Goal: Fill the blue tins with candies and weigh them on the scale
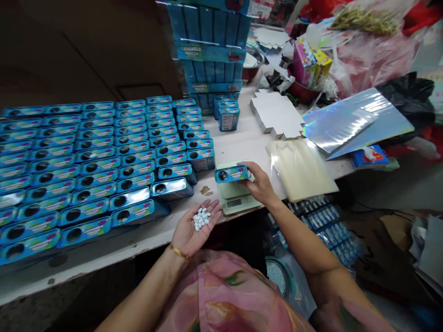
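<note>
My left hand (192,230) lies palm up in front of the table edge, its fingers stretched out, cupping a small pile of pale white-blue candies (201,219). My right hand (260,182) grips the right end of a blue candy tin (231,174) marked "Caramelo Macizo", between thumb and fingers. That tin is over a pale green digital scale (238,204); whether it rests on the pan I cannot tell. A dark round opening shows at the left of its top. To the left, many similar blue tins (134,212) stand in close rows, with round openings on top.
Clear-wrapped display packs (211,50) are stacked at the back. White cut cardboard (277,113), clear plastic sleeves (302,168) and shiny silver sheets (356,122) lie right of the scale. Below the table, a tub of pale candies (276,276) stands near packed tins (321,226).
</note>
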